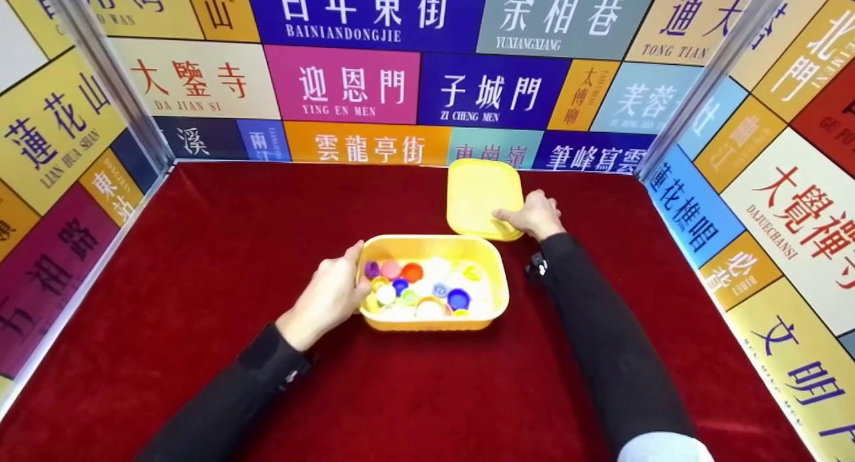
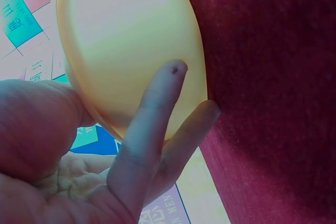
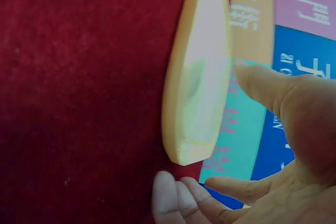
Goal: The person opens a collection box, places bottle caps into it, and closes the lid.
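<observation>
A yellow plastic box (image 1: 434,324) stands on the red cloth in the head view, holding several round, coloured pieces that look like bottle caps (image 1: 458,298). My left hand (image 1: 327,288) grips its left end, thumb at the rim. In the left wrist view two fingers of that hand lie along the outer wall of the box (image 2: 131,35). Behind the box lies its yellow lid (image 1: 484,195). My right hand (image 1: 538,215) is at the lid's near right corner, thumb over the edge. The right wrist view shows the fingers extended beside the lid (image 3: 197,103), not curled round it.
Dark red cloth (image 1: 234,248) covers the table around the box and lid. Panels printed with Chinese place names (image 1: 340,88) wall in the back and both sides. Metal posts (image 1: 708,81) stand at the back corners.
</observation>
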